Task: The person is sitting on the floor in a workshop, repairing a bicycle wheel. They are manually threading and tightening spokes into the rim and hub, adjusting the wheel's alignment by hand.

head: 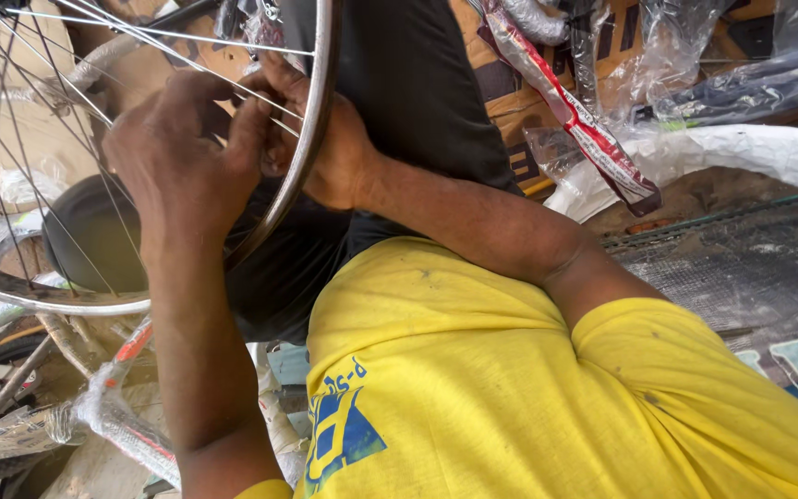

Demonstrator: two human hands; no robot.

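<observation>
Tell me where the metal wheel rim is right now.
In the head view, the metal wheel rim fills the upper left, with both hands working at its spokes.

A plastic-wrapped red and white bicycle part (573,115) hangs beside a white wrapped tyre (750,152), above cardboard (501,102)

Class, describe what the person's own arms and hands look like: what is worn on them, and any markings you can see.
Both hands, the left hand and the right hand, are bare, with no gloves. The forearms are uncovered. Short yellow sleeves of a shirt cover the upper arms. The shirt carries a blue printed design. No watch or rings show.
</observation>
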